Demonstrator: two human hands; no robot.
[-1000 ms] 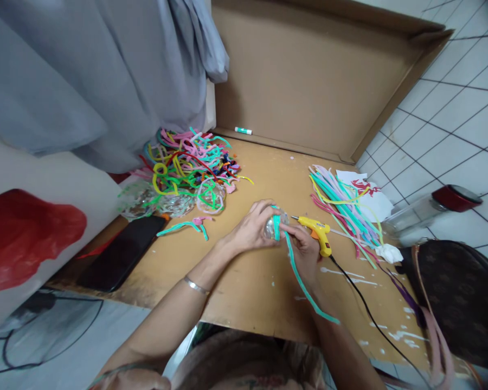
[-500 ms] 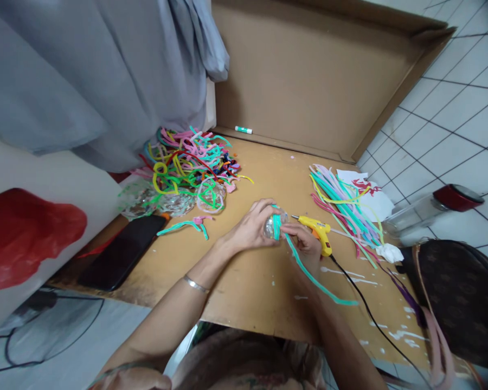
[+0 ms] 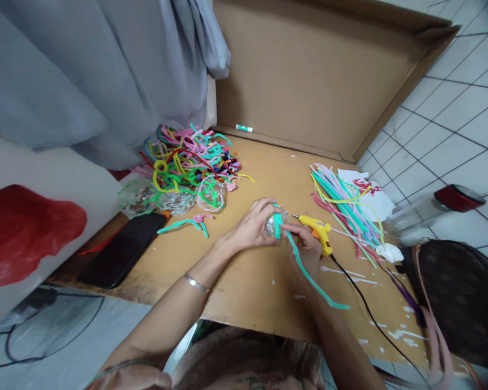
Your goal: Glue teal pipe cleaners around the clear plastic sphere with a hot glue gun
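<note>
My left hand (image 3: pixel 255 223) is closed around a small clear, shiny round piece (image 3: pixel 270 225), whose exact kind I cannot make out. A turquoise pipe cleaner (image 3: pixel 305 271) wraps across it, and its free end trails down toward me at the right. The fingers of my right hand (image 3: pixel 305 239) pinch the pipe cleaner against the clear piece's right side. Just beyond my right hand lies a yellow hot glue gun (image 3: pixel 315 227), nozzle pointing left, its black cord running toward the front right.
At the left are heaped colourful pipe cleaners (image 3: pixel 191 157), clear wrapped balls (image 3: pixel 177 203) and a black phone (image 3: pixel 124 252). Loose pipe cleaners (image 3: pixel 341 200), a glass bottle (image 3: pixel 418 208) and a brown bag (image 3: pixel 459 298) are at the right. A cardboard panel (image 3: pixel 305 76) stands behind, with a glue stick (image 3: pixel 244 128).
The trailing end of the turquoise pipe cleaner has swung slightly left and down. Both hands keep nearly the same place and grip.
</note>
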